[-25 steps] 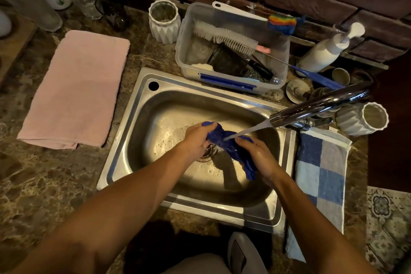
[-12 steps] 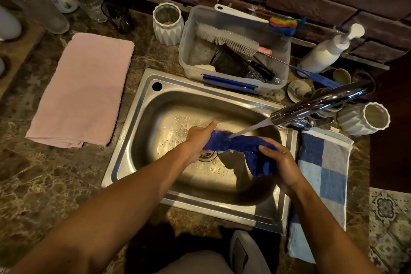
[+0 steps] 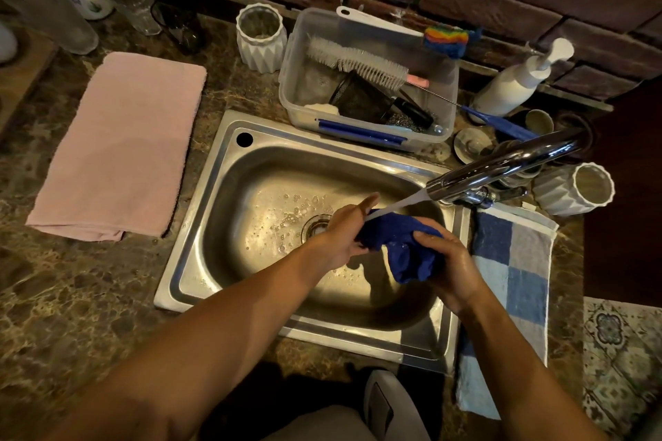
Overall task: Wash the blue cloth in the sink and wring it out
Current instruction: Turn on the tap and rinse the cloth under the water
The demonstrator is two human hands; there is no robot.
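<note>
- The right hand (image 3: 452,267) grips the lower, bunched end of the blue cloth (image 3: 404,247), its fingers (image 3: 428,233) curled over the top of the wad.
- The left hand (image 3: 344,233) holds the cloth's other end; its fingers wrap under the fabric, thumb stretched up beside it.
- The cloth hangs between the two sets of fingers, above the basin of the steel sink (image 3: 222,225), right of the drain (image 3: 317,224).
- A stream of water (image 3: 397,206) from the chrome tap (image 3: 501,165) lands on the cloth just by the left thumb.
- Right of the right fingers, a checked towel (image 3: 516,261) lies over the counter edge.
- Beyond the fingers stands a clear tub (image 3: 369,75) with brushes; far left lies a pink towel (image 3: 121,143).
</note>
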